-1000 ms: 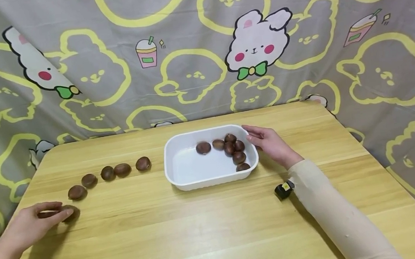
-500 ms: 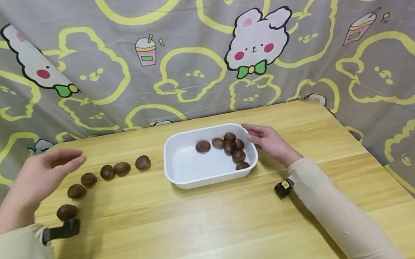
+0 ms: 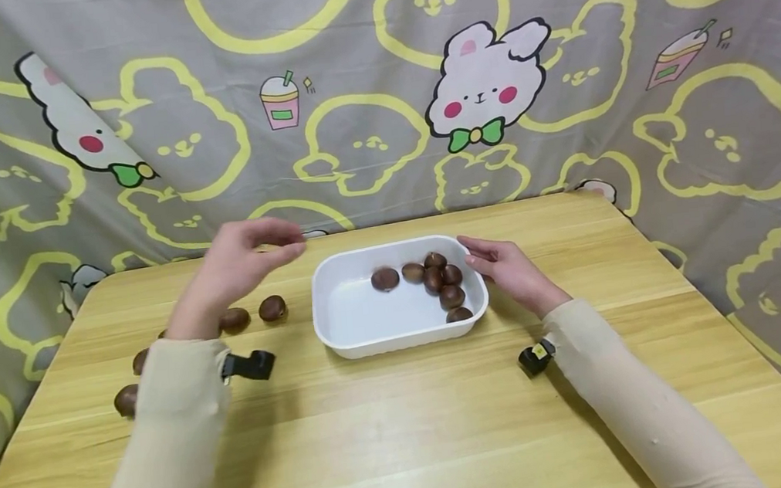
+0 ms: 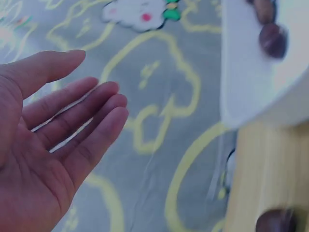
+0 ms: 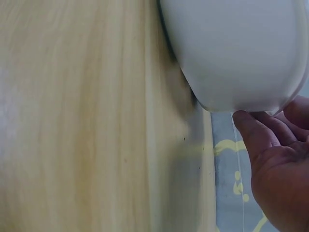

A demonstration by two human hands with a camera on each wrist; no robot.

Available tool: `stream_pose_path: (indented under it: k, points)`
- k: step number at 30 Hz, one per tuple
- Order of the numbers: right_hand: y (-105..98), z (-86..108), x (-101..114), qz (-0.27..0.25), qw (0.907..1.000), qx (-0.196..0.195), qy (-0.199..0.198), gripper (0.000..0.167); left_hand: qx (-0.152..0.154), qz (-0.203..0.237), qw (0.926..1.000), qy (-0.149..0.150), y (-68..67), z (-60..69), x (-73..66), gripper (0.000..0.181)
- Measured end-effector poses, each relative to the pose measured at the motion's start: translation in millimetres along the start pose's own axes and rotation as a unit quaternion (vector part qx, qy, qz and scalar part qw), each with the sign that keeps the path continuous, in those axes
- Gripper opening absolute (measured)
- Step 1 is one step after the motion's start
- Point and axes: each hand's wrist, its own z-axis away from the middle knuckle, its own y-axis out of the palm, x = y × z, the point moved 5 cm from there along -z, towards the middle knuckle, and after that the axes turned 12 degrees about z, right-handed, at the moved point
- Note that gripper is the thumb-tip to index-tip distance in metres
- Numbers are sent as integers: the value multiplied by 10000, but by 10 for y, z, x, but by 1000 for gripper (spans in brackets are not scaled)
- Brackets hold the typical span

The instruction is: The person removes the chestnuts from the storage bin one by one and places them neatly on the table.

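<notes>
One white tray (image 3: 350, 309), twelve chestnuts (image 3: 385, 278) in view

A grey curtain (image 3: 343, 16) printed with yellow-outlined animals, a bow-tied rabbit and lidded drinks backs the scene from ten o'clock through twelve to two. Below it spreads a pale wood-grain tabletop (image 3: 408, 444), with a soft glare toward six o'clock.

Taking the tray as the clock's centre, it stands on the tabletop's far half, long side crosswise. At three o'clock the right hand (image 3: 514, 268) touches its end wall, fingers extended rather than wrapped and thumb by the rim, probably to steady it. Between nine and ten o'clock the left hand (image 3: 235, 261) hangs in the air, holding nothing, fingers loosely straight and thumb well apart from them. A black wrist camera (image 3: 250, 365) sits at that beige sleeve (image 3: 180, 386).

Seven chestnuts lie inside the tray, six gathered toward three o'clock and one a little apart near the middle. Five more show on the tabletop from nine o'clock round toward eight, in a spaced curve that likely makes each easy to pinch singly; the sleeve may hide others.
</notes>
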Motion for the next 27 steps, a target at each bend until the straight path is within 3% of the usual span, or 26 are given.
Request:
stream_pose_path:
  k: [4, 9, 16, 21, 27]
  points:
    - [-1, 14, -17, 51, 10000, -1, 43, 47, 477, 43, 9984, 300, 325, -226, -33, 29]
    - [-3, 12, -3, 46, 10000, 6, -4, 47, 905, -403, 9945, 329, 646, -432, -110, 28]
    - [-28, 2, -8, 38, 10000, -58, -32, 47, 1750, -1104, 9778, 342, 1020, -678, -188, 35]
    - [-29, 0, -29, 43, 9999, -44, -118, 47, 2123, -1577, 9644, 51, 1200, -780, -134, 37]
    - [-19, -14, -36, 12, 9999, -3, -153, 47, 2380, -2006, 9487, -561, 1291, -786, -52, 44]
